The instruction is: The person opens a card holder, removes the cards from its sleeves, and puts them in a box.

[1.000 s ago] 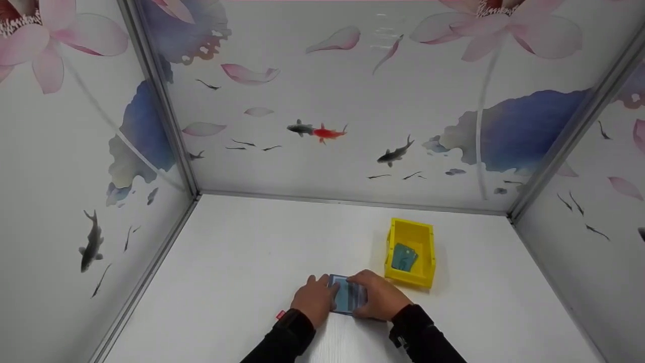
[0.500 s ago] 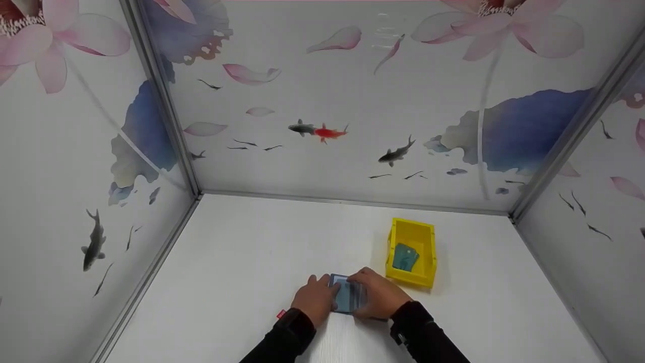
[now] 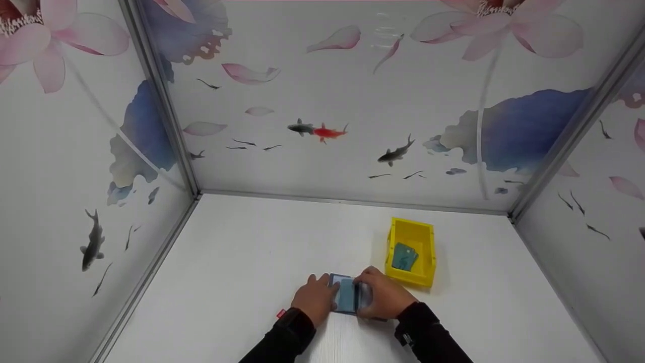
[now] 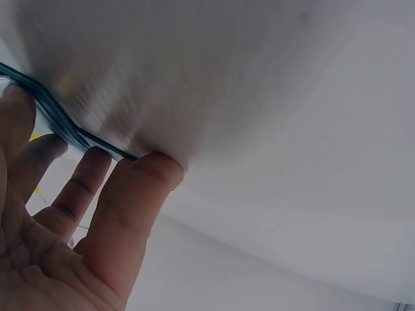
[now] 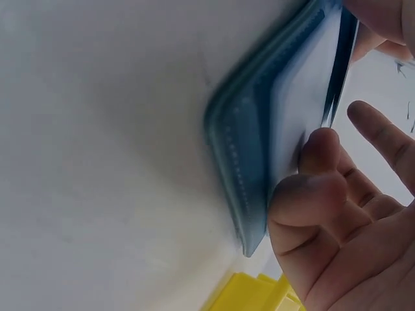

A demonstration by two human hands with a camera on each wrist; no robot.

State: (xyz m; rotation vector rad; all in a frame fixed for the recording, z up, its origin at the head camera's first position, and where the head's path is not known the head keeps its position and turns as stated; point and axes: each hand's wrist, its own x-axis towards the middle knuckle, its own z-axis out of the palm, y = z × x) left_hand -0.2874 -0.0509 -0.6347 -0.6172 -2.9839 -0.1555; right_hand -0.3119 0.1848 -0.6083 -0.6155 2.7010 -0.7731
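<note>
A blue card holder [image 3: 345, 297] lies opened on the white table, with a light-blue panel and clear plastic sleeves. My left hand [image 3: 313, 300] holds its left side, the thumb on top; in the left wrist view, the left fingers [image 4: 139, 184] meet its dark edge. At its right part, my right hand [image 3: 385, 297] pinches a clear sleeve between thumb and finger. Close up in the right wrist view, the holder's stitched blue edge [image 5: 240, 155] and whitish sleeve [image 5: 305, 97] are tilted beside the right thumb [image 5: 308, 201]. The right hand covers part of the holder.
A yellow bin [image 3: 427, 237] stands just beyond my right hand, with several teal cards [image 3: 404, 257] inside. White panels printed with flowers and fish wall in the table [image 3: 242, 242] at the back and both sides.
The right hand has shifted slightly to the right, drawing the clear sleeve with it, so more of the light-blue panel shows. My left hand and the yellow bin stay put.
</note>
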